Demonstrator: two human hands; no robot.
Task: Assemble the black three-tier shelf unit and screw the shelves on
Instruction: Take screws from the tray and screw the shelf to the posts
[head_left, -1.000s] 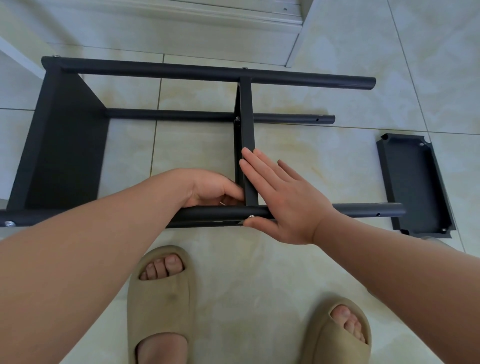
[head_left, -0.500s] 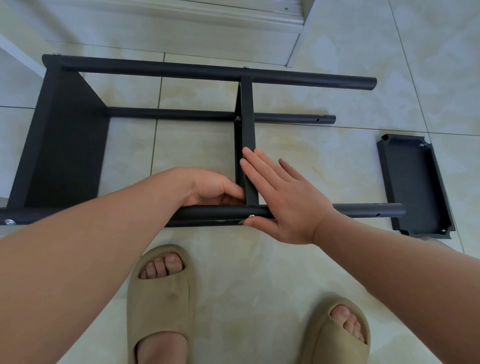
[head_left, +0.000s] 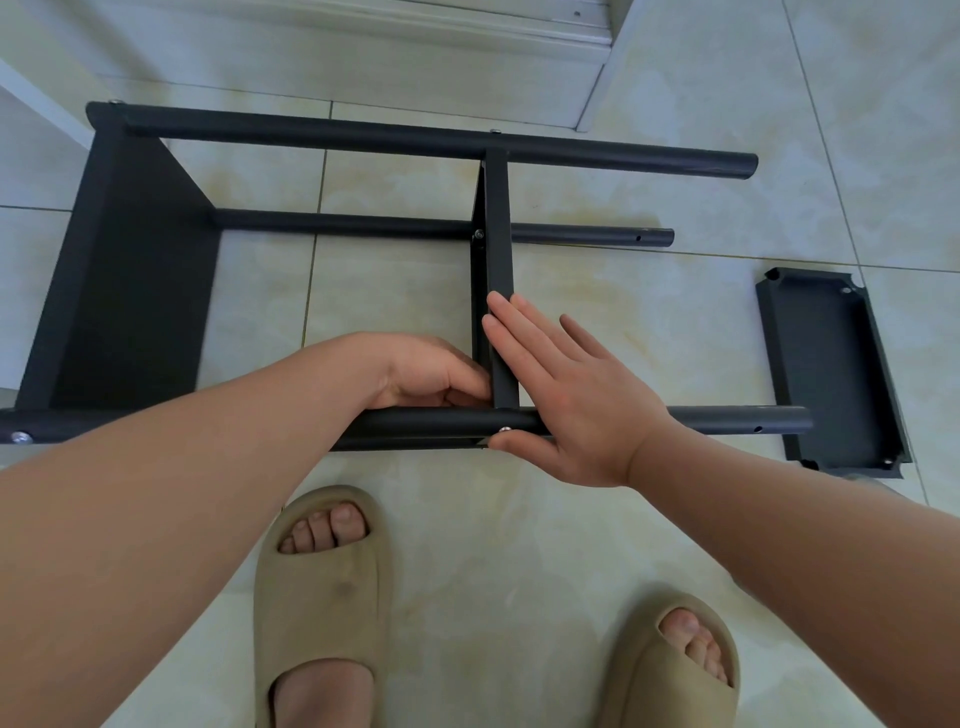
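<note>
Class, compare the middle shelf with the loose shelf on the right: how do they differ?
The middle shelf stands on edge, joined to the poles; the loose shelf lies flat on the floor, apart. The right hand presses the middle shelf; nothing touches the loose shelf. Both are black.

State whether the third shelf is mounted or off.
Off: third shelf lies on the floor beside the frame; the pole ends' screw holes are empty.

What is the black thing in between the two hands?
The middle shelf, seen edge-on in the head view. The left hand is at its left side; the right hand lies flat against its right side, over the near pole.
</note>
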